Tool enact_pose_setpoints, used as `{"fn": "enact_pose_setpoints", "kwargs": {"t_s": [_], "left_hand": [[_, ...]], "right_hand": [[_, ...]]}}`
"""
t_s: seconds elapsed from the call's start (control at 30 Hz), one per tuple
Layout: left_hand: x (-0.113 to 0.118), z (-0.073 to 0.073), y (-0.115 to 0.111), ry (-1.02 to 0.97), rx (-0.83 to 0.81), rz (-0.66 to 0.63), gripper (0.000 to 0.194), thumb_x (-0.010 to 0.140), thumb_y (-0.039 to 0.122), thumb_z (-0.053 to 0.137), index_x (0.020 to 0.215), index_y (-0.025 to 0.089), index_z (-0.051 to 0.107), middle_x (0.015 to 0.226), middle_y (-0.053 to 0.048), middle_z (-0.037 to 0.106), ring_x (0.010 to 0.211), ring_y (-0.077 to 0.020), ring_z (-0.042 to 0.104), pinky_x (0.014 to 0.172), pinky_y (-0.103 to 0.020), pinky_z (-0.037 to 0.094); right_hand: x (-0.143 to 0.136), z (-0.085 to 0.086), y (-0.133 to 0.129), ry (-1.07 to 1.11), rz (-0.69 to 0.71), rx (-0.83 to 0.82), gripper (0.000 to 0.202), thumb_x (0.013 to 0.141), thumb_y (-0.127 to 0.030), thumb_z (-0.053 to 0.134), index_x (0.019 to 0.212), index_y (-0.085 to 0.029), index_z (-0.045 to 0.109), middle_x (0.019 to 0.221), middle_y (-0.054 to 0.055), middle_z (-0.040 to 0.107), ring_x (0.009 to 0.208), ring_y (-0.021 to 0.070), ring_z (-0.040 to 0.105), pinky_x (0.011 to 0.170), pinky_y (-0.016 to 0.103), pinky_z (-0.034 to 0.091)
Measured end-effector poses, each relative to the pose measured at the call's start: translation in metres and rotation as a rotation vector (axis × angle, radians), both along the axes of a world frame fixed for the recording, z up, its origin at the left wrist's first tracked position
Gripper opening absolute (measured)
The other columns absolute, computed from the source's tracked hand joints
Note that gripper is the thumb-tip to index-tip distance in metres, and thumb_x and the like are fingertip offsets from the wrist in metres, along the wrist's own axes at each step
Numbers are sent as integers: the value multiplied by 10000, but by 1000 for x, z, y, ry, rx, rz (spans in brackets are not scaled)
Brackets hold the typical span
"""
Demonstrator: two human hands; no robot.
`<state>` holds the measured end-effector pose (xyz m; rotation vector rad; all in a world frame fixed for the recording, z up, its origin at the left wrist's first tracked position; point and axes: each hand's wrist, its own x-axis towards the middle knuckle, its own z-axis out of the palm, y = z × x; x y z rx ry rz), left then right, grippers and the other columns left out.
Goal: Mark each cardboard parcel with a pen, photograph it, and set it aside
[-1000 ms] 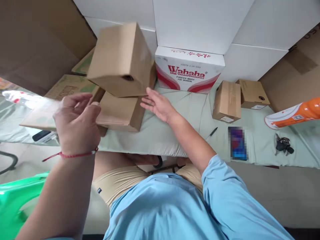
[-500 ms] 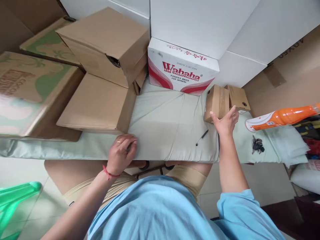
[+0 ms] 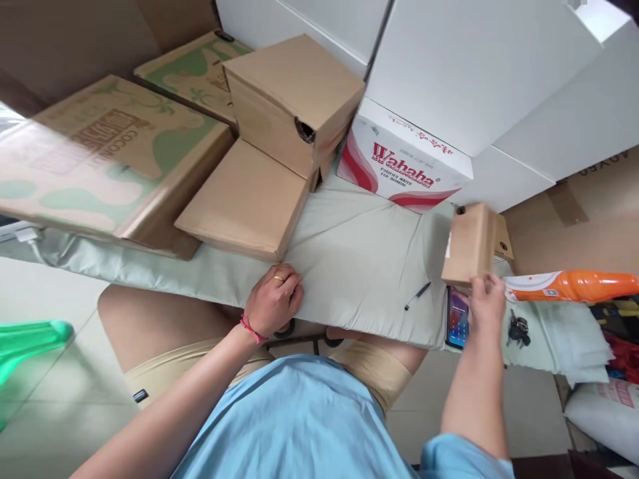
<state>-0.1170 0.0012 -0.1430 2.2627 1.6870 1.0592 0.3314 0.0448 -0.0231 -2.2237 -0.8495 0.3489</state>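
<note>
My right hand [image 3: 486, 307] grips the lower near corner of a small brown cardboard box [image 3: 465, 243], fingers and thumb closed about its edge. The box is slightly blurred and looks tilted; I cannot tell whether it is off the table. Behind it, partly hidden, stands another small brown box [image 3: 503, 238]. A phone [image 3: 458, 318] with a lit screen lies beside my right wrist. My left hand [image 3: 275, 298] rests curled in a loose fist at the table's front edge, near an open-topped brown carton [image 3: 244, 199]; nothing shows in it.
A white and red Wahaha carton [image 3: 404, 163] stands at the back. Coconut cartons [image 3: 114, 153] occupy the left. A black pen [image 3: 417, 297] lies on the pale cloth [image 3: 349, 266]. To the right are an orange bottle [image 3: 574, 286], keys [image 3: 519, 329] and plastic wrap [image 3: 574, 346].
My right hand has shifted to the small box's lower near corner, and the box has turned and tipped. The phone has come into sight. The whole view has swung left; my left hand stays curled.
</note>
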Motion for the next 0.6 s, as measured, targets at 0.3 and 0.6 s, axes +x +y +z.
{"fn": "enact_pose_setpoints", "kwargs": {"t_s": [0.3,0.6], "left_hand": [[-7,4,-4,-197,-87,-115,323,1014,409,691,1271,216,726,1218,-146,740,1170,-330,716,1027,-460,606],[-31,45,0,-739,-558,-434,1330,723,662,949,1763,271,219,1774,-216,354,1615,-453,406,1314,-586,376]], "right_hand": [[-16,-6,-117,779,227,112,692,636,-736,749,1156,-283,802,1056,140,830,1183,452,746,983,629,621],[-76,-38,-59,1153,838,-246,770,767,-836,745,1259,-249,820,1276,112,831,1224,383,771,946,474,648]]}}
